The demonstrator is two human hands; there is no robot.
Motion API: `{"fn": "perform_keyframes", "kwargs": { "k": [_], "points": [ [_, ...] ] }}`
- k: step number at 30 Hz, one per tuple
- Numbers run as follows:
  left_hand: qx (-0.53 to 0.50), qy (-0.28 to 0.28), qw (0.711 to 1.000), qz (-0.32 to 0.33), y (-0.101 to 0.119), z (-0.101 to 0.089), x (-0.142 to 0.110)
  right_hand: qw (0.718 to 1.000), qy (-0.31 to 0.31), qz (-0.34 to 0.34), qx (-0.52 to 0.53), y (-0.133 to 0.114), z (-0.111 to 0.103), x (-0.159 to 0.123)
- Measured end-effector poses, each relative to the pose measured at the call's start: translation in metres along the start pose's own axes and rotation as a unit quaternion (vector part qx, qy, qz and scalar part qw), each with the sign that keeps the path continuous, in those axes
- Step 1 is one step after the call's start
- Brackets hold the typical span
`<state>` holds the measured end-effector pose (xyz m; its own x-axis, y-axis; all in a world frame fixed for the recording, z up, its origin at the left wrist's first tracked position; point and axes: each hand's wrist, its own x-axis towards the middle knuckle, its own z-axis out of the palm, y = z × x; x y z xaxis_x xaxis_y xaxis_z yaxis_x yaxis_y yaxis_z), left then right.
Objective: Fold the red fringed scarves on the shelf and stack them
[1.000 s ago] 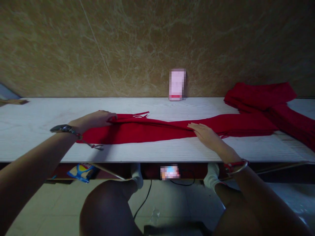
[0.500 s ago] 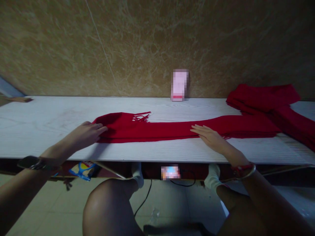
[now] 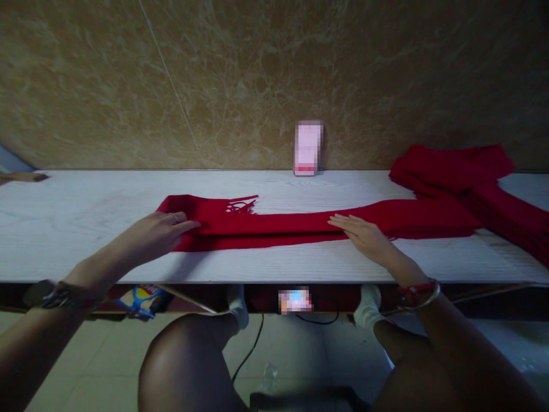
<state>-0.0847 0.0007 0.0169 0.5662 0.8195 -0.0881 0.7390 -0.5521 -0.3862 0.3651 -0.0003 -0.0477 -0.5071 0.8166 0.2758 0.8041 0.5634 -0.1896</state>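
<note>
the right hand [image 3: 359,232] lies flat on the red scarf [image 3: 274,225]; the left hand [image 3: 156,233] touches it, its grip unclear.

A brown wall [image 3: 257,68] with a marble pattern of pale, branching veins fills the upper part of the view, crossed on the left by a thin, pale, slanting seam [image 3: 167,71]. Its lower edge meets a long table [image 3: 77,217] with a whitish wood-grain top that stretches across the full width. At the far left edge, a pale panel [image 3: 12,159] slants down towards the table. Beneath the table are a dark red ledge [image 3: 259,297] and slim diagonal bars. Below lies a light tiled floor [image 3: 300,355]. The light is dim, the wall darkest towards the upper right
</note>
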Motion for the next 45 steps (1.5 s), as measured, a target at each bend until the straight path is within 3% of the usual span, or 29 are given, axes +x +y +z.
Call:
{"fn": "perform_keyframes", "kwargs": {
  "k": [3, 7, 12, 16, 18, 23, 27, 30, 36, 39, 45],
  "points": [
    [-0.042, -0.034, 0.999, 0.010, 0.005, 0.005, -0.003, 0.999, -0.032, -0.003, 0.005, -0.001, -0.001, -0.001],
    [-0.074, -0.040, 0.996, -0.028, 0.014, 0.012, -0.002, 0.998, -0.055, 0.009, -0.008, -0.004, 0.002, -0.002],
    [-0.144, -0.001, 0.989, 0.008, 0.027, -0.007, 0.015, 0.999, -0.050, 0.010, -0.011, -0.009, 0.000, -0.001],
    [-0.182, 0.039, 0.982, 0.033, 0.070, -0.031, 0.055, 0.998, -0.060, 0.009, -0.001, -0.020, -0.004, 0.003],
    [-0.196, 0.032, 0.980, 0.028, 0.098, -0.036, 0.077, 0.997, -0.078, 0.013, 0.002, -0.027, -0.004, 0.005],
    [-0.227, -0.013, 0.973, -0.023, 0.144, -0.029, 0.105, 0.992, -0.121, 0.036, 0.011, -0.030, -0.002, 0.005],
    [-0.226, -0.002, 0.973, -0.051, 0.149, -0.021, 0.103, 0.993, -0.060, 0.093, 0.037, -0.028, -0.002, 0.009],
    [-0.221, 0.007, 0.974, -0.052, 0.150, -0.022, 0.104, 0.991, -0.011, 0.134, 0.021, -0.041, 0.001, 0.020],
    [-0.226, 0.010, 0.974, -0.030, 0.152, -0.021, 0.110, 0.992, -0.061, 0.105, -0.042, -0.065, 0.018, 0.036],
    [-0.224, 0.015, 0.974, -0.021, 0.149, -0.016, 0.110, 0.989, -0.057, 0.112, -0.071, -0.048, 0.019, 0.029],
    [-0.233, -0.016, 0.972, -0.038, 0.150, -0.021, 0.110, 0.974, -0.022, 0.196, -0.110, 0.003, 0.006, 0.006]
  ]
}}
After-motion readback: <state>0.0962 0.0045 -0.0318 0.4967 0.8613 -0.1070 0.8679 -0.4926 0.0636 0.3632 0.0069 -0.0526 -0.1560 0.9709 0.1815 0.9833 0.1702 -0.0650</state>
